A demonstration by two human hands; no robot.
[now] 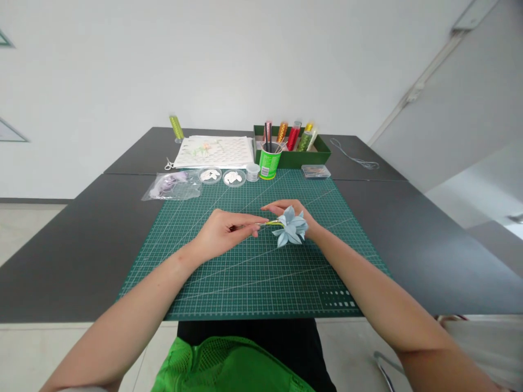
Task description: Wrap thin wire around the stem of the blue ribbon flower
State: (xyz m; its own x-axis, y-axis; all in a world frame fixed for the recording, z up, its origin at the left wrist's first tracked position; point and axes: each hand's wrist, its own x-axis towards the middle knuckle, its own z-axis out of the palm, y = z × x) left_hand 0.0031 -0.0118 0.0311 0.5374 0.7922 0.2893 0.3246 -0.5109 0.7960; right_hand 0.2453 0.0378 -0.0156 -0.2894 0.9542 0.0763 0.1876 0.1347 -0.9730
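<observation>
A pale blue paper flower (291,227) with a thin yellow-green stem (269,223) is held over the green cutting mat (253,272). My right hand (292,213) cups the back of the flower head, fingers curled round it. My left hand (223,233) pinches the stem end just left of the flower, fingers pressed together. Both hands hover over the middle of the mat.
At the mat's far edge sit two small dishes of white pieces (223,176), a small jar (253,171), a green cup of tools (269,160), a clear plastic bag (174,186), a green box of tubes (296,144), scissors (169,164), a paper sheet (214,151) and a grey cord (354,158).
</observation>
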